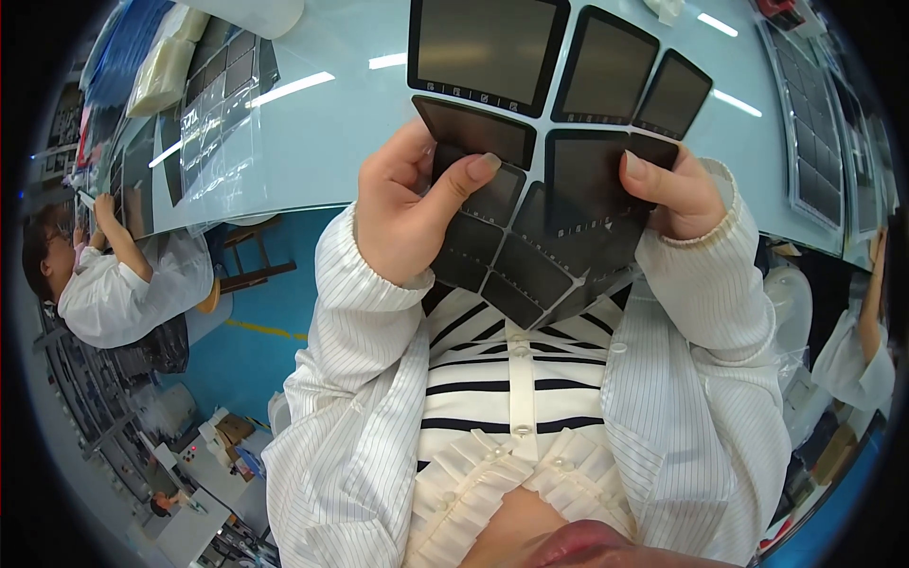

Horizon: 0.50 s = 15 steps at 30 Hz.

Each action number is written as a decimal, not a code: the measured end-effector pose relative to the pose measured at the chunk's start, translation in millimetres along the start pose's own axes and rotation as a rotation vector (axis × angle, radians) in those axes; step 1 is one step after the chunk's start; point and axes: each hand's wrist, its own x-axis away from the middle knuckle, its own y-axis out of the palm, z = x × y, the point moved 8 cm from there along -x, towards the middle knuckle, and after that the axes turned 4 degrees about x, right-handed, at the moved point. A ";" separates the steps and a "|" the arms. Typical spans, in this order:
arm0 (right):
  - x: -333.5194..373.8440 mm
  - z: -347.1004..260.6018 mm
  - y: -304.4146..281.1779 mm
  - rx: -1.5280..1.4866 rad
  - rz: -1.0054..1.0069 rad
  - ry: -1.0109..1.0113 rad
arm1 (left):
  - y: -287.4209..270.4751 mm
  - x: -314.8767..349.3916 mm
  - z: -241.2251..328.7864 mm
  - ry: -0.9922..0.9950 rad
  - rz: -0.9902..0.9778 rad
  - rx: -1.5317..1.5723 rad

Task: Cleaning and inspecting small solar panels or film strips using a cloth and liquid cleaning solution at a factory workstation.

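Note:
Both hands hold up a bendy sheet of dark, glossy rectangular panels [487, 49] with black borders and small light marks along their edges. Pale gaps separate the panels. My left hand [398, 204] grips its left side, thumb on the front and fingers mostly hidden behind. On the right side, my right hand [684, 194] pinches it the same way, thumb over a panel. The sheet is bent across the middle: its upper panels stand over the table, and its lower part hangs tilted in front of my striped top.
A pale glass-like table [322, 142] spans the front. At left lie clear-wrapped dark panel sheets [222, 104] and a yellowish plastic bundle [169, 62]. More panel sheets [805, 123] lie at right. A co-worker [133, 284] works at far left; another person's arm [871, 303] shows at far right.

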 end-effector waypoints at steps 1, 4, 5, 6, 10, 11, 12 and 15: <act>1.1 0.0 -0.9 0.001 -0.001 0.000 | -0.6 -1.3 -1.6 -0.007 -0.004 0.032; 2.5 -12.3 -2.0 0.016 -0.010 -0.129 | 1.2 -8.3 1.3 -0.009 -0.025 0.034; 1.8 -12.5 -2.5 0.019 -0.012 -0.129 | 1.3 -9.4 1.5 -0.007 -0.023 0.035; 1.1 -15.1 -2.6 0.011 -0.014 -0.159 | 0.5 -10.7 2.7 0.004 -0.012 0.038; -1.1 -21.3 -4.7 0.017 -0.006 -0.216 | -2.2 -16.0 11.0 0.079 0.024 -0.016; -1.4 -23.1 -3.3 0.018 -0.007 -0.218 | -3.5 -17.0 11.2 0.081 0.024 -0.017; -0.3 -31.3 -2.9 0.099 0.036 -0.277 | -7.1 -17.6 11.5 0.074 0.043 -0.037; 2.5 -44.0 -4.6 0.244 0.126 -0.333 | -16.9 -16.6 8.5 0.112 0.122 -0.153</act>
